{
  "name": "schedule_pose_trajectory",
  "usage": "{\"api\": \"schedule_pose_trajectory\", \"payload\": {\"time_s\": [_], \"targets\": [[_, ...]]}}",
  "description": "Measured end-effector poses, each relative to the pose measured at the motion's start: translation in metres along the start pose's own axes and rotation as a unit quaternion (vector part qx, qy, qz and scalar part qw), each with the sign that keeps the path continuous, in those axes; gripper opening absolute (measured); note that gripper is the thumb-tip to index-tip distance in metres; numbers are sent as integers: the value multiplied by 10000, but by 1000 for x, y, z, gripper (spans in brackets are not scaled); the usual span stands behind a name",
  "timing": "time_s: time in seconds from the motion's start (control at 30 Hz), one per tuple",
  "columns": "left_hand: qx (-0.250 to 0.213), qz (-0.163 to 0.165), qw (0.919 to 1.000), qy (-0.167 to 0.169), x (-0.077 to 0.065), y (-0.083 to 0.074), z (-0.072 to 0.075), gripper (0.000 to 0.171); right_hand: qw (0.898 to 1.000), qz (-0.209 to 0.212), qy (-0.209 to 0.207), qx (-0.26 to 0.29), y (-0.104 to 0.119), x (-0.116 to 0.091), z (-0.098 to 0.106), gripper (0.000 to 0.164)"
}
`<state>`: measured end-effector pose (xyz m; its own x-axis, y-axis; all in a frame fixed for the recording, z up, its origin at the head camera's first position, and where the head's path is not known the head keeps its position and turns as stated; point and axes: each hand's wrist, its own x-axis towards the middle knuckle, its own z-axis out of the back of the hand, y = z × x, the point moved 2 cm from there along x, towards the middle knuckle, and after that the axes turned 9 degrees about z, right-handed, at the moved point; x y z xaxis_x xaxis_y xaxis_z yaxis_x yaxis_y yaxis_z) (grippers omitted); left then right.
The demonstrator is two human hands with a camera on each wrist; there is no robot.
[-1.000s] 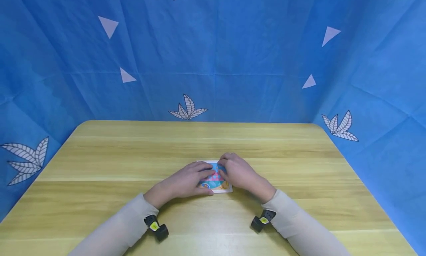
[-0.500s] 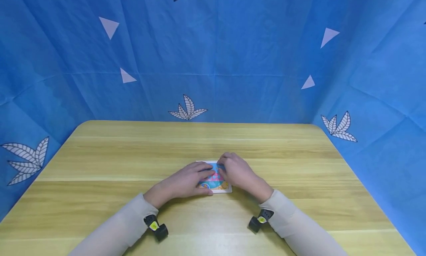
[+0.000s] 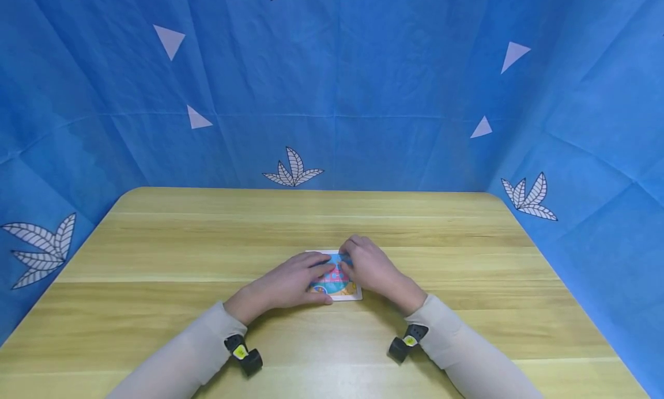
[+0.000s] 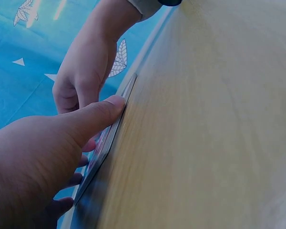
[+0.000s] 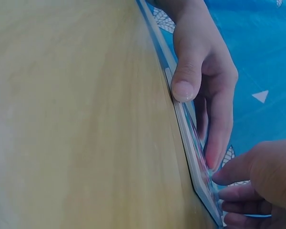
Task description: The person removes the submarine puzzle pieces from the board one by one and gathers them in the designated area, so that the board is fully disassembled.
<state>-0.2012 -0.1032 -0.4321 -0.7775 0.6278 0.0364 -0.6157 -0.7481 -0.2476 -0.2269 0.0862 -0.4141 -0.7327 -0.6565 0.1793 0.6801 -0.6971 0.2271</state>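
Note:
A small flat jigsaw puzzle (image 3: pixel 332 288) with a white border and a blue, pink and orange picture lies on the table in the head view. My left hand (image 3: pixel 292 281) rests across its left side, fingers stretched over the picture. In the left wrist view the left thumb (image 4: pixel 115 101) lies on the puzzle's near edge. At the upper right part my right hand (image 3: pixel 369 266) has bent fingers, thumb and forefinger close together over the picture. Its fingertips (image 5: pixel 218 178) meet the puzzle surface in the right wrist view; I cannot tell whether they pinch a piece.
The wooden table (image 3: pixel 207 232) reaches back to a blue cloth backdrop (image 3: pixel 394 87) with white leaf and triangle prints. Grey sleeves with black wrist cameras, the left camera (image 3: pixel 251 362) and right camera (image 3: pixel 399 350), lie nearer the front.
My right hand shifts very slightly at the puzzle's upper right, its knuckles rising a little. The left hand and the puzzle stay where they were.

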Motion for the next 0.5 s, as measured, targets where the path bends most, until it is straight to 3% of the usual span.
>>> {"api": "schedule_pose_trajectory", "payload": {"time_s": [0.5], "targets": [[36, 119, 9997, 230, -1, 0, 0, 79, 9973, -415, 90, 602, -5, 3, -1, 16]]}}
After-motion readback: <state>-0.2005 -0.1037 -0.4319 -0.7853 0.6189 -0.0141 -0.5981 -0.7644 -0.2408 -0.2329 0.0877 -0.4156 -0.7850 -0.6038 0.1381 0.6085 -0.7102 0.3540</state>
